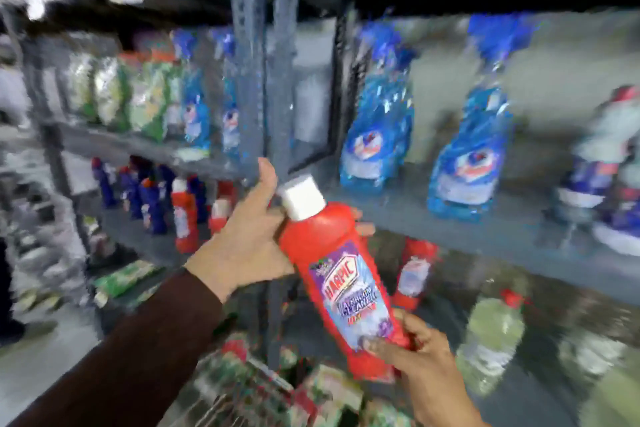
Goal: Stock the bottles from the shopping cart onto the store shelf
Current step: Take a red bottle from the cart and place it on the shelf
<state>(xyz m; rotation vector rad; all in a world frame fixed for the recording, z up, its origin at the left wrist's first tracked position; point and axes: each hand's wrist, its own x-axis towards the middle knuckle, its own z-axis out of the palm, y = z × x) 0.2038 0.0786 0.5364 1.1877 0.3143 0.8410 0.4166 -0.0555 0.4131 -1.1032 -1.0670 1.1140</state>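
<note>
A red Harpic bottle (pixel 341 274) with a white cap is tilted in mid-air in front of the grey shelf (pixel 415 215). My left hand (pixel 247 239) grips its shoulder just below the cap, fingers wrapped behind. Its lower end is held by my right hand (pixel 419 357), thumb on the label. The shopping cart (pixel 263 388) shows blurred at the bottom, with green and red packs inside. The whole view is motion-blurred.
Blue spray bottles (pixel 377 135) stand on the shelf to the right of a grey upright post (pixel 277 62). Red and blue bottles (pixel 166 204) fill the lower left shelf. Another red bottle (pixel 414 274) and a pale green bottle (pixel 491 340) sit on the shelf below.
</note>
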